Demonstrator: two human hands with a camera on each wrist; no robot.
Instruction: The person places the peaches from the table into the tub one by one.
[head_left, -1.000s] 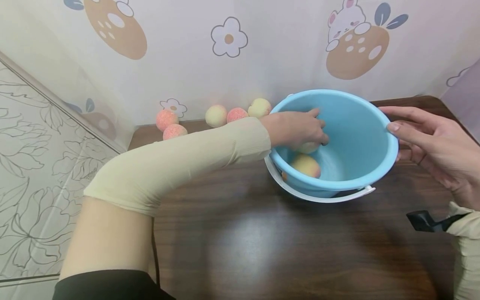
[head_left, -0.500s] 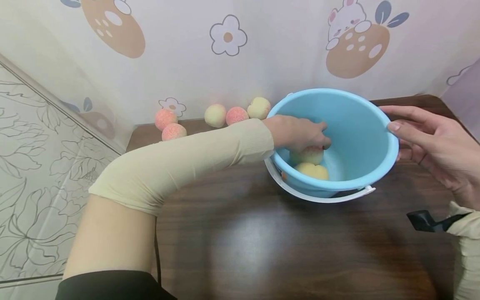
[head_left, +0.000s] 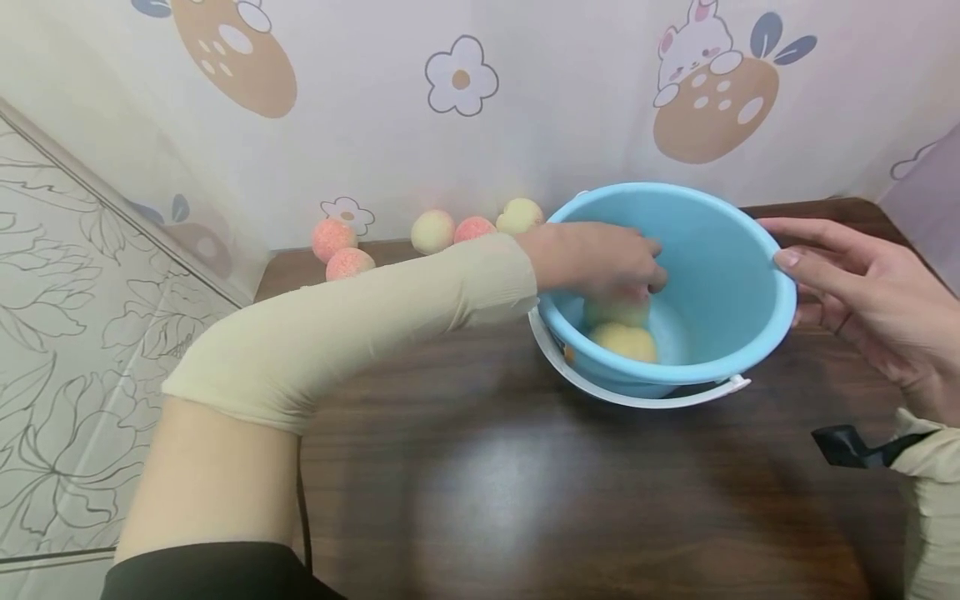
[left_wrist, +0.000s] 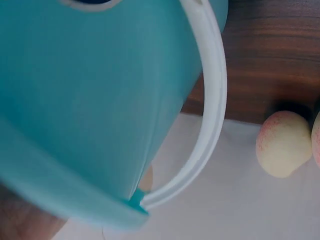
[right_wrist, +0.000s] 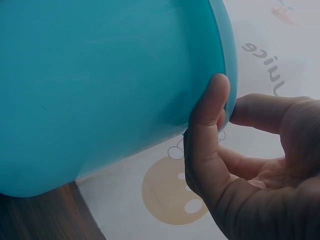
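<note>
A light blue bucket (head_left: 720, 267) stands tilted on the brown table, its white handle (head_left: 645, 402) hanging down the near side. My left hand (head_left: 600, 258) reaches over the rim into it and holds a pale peach (head_left: 617, 312) from above; the fingertips are partly hidden. Just below lies a yellow peach (head_left: 626, 342) in the bucket. In the left wrist view, the bucket's wall (left_wrist: 100, 100) covers most of that hand. On the other side, my right hand (head_left: 870, 292) pinches the bucket's rim (right_wrist: 231, 65) between thumb and fingers.
Along the back edge stand a pale peach (head_left: 432, 232), a pink peach (head_left: 474, 229) and a yellow peach (head_left: 520, 216). Further left sit two pink peaches, one (head_left: 334, 241) behind the other (head_left: 350, 263). A patterned curtain (head_left: 360, 108) hangs behind the table (head_left: 480, 483).
Inside the bucket, my left hand and the peach under it have shifted slightly right and down. The yellow peach has rolled a little to the right. My right hand stays at the rim.
</note>
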